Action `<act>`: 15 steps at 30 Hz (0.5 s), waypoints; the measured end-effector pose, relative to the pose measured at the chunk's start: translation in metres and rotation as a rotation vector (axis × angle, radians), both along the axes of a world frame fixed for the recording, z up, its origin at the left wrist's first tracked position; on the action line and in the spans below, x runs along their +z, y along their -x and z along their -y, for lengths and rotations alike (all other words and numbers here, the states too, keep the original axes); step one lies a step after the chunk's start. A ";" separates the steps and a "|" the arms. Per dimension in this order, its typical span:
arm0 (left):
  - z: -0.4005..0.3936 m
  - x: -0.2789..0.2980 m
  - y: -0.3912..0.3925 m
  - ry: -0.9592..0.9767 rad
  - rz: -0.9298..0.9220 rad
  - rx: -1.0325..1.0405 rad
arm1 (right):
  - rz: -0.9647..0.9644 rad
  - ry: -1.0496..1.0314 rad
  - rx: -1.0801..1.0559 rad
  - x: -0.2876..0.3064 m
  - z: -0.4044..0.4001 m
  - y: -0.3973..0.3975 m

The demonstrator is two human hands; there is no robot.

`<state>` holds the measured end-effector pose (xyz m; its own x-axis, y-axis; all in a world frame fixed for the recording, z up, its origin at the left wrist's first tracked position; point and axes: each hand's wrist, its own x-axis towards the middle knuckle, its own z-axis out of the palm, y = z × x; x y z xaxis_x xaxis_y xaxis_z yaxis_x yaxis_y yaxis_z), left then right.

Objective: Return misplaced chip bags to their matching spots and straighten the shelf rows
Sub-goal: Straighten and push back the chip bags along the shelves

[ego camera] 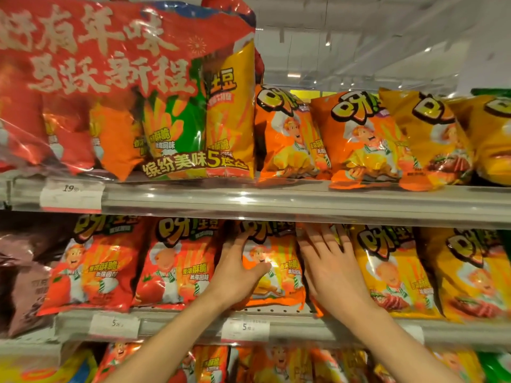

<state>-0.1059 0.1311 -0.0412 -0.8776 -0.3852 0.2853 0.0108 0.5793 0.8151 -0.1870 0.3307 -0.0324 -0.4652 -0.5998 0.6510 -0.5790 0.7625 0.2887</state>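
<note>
An orange chip bag (276, 272) stands upright in the middle shelf row, between red tomato bags (177, 266) on its left and yellow bags (392, 272) on its right. My left hand (237, 272) grips the orange bag's left edge, thumb across its front. My right hand (331, 266) lies flat with fingers spread on the bag's right side, partly over the first yellow bag's edge.
The upper shelf (276, 200) carries a large red multipack (116, 87) at the left, then orange bags (284, 134) and yellow bags (437, 139). Brown bags (25, 277) fill the far left of the middle row. Price tags (244, 327) line the rail; more bags sit below.
</note>
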 end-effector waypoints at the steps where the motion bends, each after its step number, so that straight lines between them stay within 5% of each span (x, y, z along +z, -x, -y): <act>1: -0.002 0.002 0.000 0.002 -0.017 -0.001 | -0.003 0.001 -0.004 0.000 -0.001 0.001; 15: 0.018 0.023 -0.060 -0.101 -0.143 -0.040 | 0.005 0.111 0.121 0.001 0.001 0.002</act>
